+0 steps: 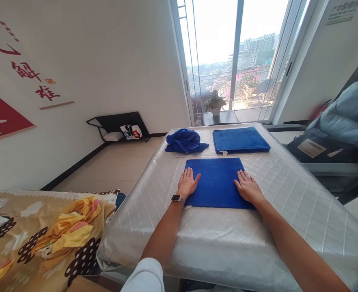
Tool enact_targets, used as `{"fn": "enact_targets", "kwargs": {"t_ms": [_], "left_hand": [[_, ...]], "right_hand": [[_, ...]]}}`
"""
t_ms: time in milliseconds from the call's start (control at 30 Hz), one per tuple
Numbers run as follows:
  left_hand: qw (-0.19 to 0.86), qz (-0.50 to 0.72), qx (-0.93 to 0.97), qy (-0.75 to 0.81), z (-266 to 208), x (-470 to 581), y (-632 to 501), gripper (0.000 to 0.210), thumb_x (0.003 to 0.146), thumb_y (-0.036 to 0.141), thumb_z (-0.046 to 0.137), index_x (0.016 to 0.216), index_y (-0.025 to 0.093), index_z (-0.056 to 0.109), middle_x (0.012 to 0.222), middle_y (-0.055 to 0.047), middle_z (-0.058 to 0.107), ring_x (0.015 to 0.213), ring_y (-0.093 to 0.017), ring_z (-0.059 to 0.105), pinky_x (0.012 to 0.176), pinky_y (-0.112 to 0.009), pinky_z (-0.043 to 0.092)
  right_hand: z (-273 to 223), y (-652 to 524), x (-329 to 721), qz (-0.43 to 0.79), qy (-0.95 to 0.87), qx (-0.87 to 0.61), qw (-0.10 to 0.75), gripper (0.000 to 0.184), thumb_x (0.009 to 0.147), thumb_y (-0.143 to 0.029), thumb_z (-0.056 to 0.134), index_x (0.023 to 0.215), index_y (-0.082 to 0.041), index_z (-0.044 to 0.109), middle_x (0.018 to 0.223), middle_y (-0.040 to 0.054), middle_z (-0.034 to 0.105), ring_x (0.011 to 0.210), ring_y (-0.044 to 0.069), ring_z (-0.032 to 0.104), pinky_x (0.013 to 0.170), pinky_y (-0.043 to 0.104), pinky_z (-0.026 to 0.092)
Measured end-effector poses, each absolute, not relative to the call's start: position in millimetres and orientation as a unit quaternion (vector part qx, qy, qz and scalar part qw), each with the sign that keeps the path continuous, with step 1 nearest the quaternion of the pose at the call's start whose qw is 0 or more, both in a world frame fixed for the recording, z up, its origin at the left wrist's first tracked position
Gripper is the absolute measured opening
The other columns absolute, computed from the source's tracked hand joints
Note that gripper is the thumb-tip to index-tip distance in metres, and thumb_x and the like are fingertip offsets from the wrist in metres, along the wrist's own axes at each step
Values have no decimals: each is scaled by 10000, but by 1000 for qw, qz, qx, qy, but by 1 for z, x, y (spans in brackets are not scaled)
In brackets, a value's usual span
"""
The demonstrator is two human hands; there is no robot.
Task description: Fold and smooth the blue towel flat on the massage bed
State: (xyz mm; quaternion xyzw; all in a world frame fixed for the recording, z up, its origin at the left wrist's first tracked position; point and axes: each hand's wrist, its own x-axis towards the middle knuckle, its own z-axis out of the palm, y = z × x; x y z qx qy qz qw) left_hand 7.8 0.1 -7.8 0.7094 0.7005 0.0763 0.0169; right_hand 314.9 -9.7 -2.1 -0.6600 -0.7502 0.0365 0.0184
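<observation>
A blue cloth, likely a towel (217,182), lies folded into a flat rectangle on the silvery quilted table cover (221,239). On its left edge rests my left hand (188,183), fingers stretched forward and flat, a watch on the wrist. My right hand (247,185) lies flat against the right edge, fingers extended. Neither hand grips anything. Behind, to the right, is a neat stack of folded blue cloths (241,139) with a white tag at its front. A crumpled blue cloth (185,140) sits at the back left.
Left of the table is a bed with a patterned blanket (23,243) and yellow clothing (72,225). A chair with a grey-blue jacket (355,109) stands at the right. Beyond the table, a potted plant (216,104) sits before the glass door. A cardboard box (87,284) is at the lower left.
</observation>
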Motion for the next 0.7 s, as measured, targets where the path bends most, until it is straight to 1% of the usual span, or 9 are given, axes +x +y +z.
{"fn": "enact_targets", "kwargs": {"t_ms": [200,300,400,533,700], "left_hand": [[19,82,711,698,-6,10,-1,904,979,674,18,1560,35,283,1638,-173,246,1524,-269,213,1244,-411,174],[21,85,713,696,-6,10,0,906,977,678,34,1559,30,283,1636,-180,247,1526,-273,206,1245,-418,174],[25,88,715,694,-5,10,0,895,977,675,29,1562,46,284,1635,-178,254,1524,-272,213,1244,-425,177],[24,88,716,692,-4,9,-1,885,982,673,45,1562,49,283,1632,-181,260,1522,-275,218,1240,-427,185],[19,83,721,688,-6,9,-1,888,988,669,62,1556,25,285,1630,-193,257,1519,-280,227,1240,-418,186]], "right_hand": [[9,-9,317,17,-762,-647,0,673,1026,-449,175,1587,-91,282,1657,101,227,1526,240,195,1234,465,181],[18,5,315,19,-773,-634,9,673,1026,-454,162,1584,-101,295,1656,95,237,1527,235,191,1233,446,188],[24,28,312,40,-776,-630,10,685,1028,-460,154,1585,-84,284,1656,106,235,1529,232,181,1235,416,182],[17,50,310,40,-767,-640,10,702,1028,-473,153,1589,-62,254,1662,113,208,1534,231,159,1240,421,153],[0,53,314,35,-766,-641,27,707,1030,-484,144,1595,-69,236,1666,94,195,1535,216,151,1244,409,138]]}}
